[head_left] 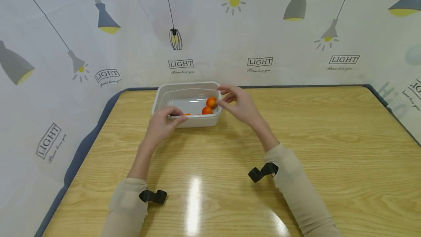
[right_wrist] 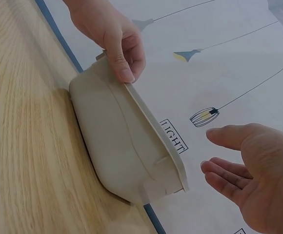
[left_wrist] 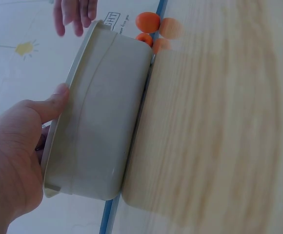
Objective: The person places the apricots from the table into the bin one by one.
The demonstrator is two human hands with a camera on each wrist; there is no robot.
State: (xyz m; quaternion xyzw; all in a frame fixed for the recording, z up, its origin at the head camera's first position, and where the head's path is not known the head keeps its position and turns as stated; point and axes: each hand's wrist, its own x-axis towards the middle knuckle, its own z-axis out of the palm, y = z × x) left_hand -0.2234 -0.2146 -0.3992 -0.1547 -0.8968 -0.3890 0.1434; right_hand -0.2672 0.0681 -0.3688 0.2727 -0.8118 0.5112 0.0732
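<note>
Your left hand (head_left: 162, 123) pinches the near rim of the pale grey rectangular plastic tub (head_left: 163, 94) at the table's far edge; your right hand (head_left: 238, 103) hovers open beside its right rim. The tub looks light, thin-walled and flexible, so support both rims; the small orange fruits (head_left: 211, 102) inside will likely roll.

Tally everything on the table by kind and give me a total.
White plastic tub: 1, its near rim gripped by the left hand; the right hand is open by its right rim.
Orange fruits in the tub: 3 visible, one mostly hidden behind the near rim.
Total: 4 things.
</note>
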